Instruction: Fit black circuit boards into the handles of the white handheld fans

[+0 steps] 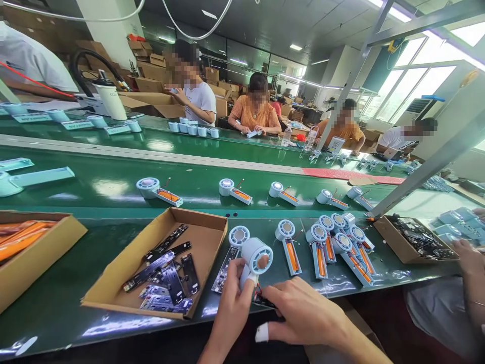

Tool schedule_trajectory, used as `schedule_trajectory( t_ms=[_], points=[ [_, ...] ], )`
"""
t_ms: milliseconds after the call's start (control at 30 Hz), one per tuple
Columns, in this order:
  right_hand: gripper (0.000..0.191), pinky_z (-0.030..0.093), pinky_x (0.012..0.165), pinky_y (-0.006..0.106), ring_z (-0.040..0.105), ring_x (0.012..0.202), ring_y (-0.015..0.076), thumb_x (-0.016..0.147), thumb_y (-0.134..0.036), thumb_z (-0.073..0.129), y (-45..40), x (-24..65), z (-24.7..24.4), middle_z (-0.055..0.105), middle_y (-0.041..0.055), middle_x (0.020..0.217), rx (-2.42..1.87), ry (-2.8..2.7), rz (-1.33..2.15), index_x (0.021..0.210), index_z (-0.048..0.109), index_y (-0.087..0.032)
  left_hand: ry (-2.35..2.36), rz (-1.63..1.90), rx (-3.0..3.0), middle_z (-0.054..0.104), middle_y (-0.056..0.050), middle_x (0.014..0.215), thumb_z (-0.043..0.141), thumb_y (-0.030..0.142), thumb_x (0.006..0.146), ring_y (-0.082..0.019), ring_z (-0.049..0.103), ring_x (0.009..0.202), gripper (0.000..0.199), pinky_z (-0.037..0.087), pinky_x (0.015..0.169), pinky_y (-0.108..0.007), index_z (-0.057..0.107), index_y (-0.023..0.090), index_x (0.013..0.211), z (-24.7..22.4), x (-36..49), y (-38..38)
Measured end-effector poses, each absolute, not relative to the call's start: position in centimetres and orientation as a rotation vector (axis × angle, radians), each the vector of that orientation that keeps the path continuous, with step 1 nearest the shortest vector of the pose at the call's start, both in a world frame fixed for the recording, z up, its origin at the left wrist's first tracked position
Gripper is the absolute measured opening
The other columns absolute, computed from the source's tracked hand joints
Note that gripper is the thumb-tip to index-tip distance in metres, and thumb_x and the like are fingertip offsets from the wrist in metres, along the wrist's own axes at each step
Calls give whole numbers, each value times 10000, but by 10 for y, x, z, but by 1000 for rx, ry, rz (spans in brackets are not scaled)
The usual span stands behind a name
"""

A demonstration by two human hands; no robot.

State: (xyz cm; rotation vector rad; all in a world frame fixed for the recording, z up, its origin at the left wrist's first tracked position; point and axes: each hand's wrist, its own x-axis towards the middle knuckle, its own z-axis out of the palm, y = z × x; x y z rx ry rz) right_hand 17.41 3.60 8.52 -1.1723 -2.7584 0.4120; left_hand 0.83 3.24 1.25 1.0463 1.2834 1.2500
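Observation:
My left hand (235,298) is closed round the handle of a light blue handheld fan (257,254), its round head pointing up. My right hand (299,308), with white tape on one finger, pinches a dark circuit strip (264,301) beside the handle, near thin red wires. Behind the held fan, a second round fan head (239,236) lies near a circuit strip (226,270). Just left, a cardboard tray (91,298) contains black circuit strips. To the right lie a fan with an orange inside (291,257) and a cluster of similar fans (343,243).
Spaced fan units (235,191) sit on the green conveyor (102,187). An open box of orange parts (56,263) is far left, a box of dark parts (403,255) far right. A person's hand (468,258) is at the right edge; several people sit across the line.

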Motion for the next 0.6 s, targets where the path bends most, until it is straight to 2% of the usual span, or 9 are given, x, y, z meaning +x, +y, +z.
schedule_trajectory(
  t_ms=[67,133,233,300,433,500,600],
  points=[
    [168,345,528,238,602,556,159,918,-296,615,38,173,85,676,9,669,-1083,-2708,634,777,624,-205,1219,1199,1017,710,-7,915,601,349,812,-199,651,752,245,527,699,-312,586,236,1030,13,8,33],
    [264,370,539,216,579,536,130,952,-241,545,42,173,78,652,-10,617,-1036,-2525,973,701,616,-202,1116,1173,914,689,9,853,566,418,846,-188,635,709,266,520,666,-304,593,237,1040,12,8,32],
    [417,372,519,198,499,458,94,993,-364,521,45,171,58,567,-38,511,-1063,-2130,1383,616,562,-191,923,1187,708,700,-17,896,519,544,875,-217,671,800,401,534,700,-328,586,225,1108,8,9,27],
    [515,334,484,194,427,420,75,998,-487,510,43,167,45,503,-48,467,-1110,-1919,1474,578,504,-189,832,1194,619,716,-48,1007,550,555,864,-250,686,916,445,546,769,-358,566,223,1160,4,10,22],
    [598,247,420,194,332,393,60,948,-671,492,37,158,27,411,-65,437,-1116,-1617,1540,585,441,-198,827,1238,668,689,-82,1219,669,430,822,-286,640,1153,471,507,969,-394,542,229,1228,-3,14,15],
    [612,224,396,196,309,381,57,928,-717,479,34,155,24,391,-71,438,-1112,-1507,1560,604,447,-199,883,1252,774,664,-101,1287,694,420,816,-293,608,1227,515,480,1028,-393,520,227,1261,-6,16,13],
    [606,207,374,200,279,356,54,927,-723,472,30,153,26,367,-80,424,-1135,-1415,1544,611,428,-208,1010,1217,905,640,-126,1331,631,476,874,-289,574,1290,500,460,1063,-388,499,222,1283,-6,17,12]
  ],
)
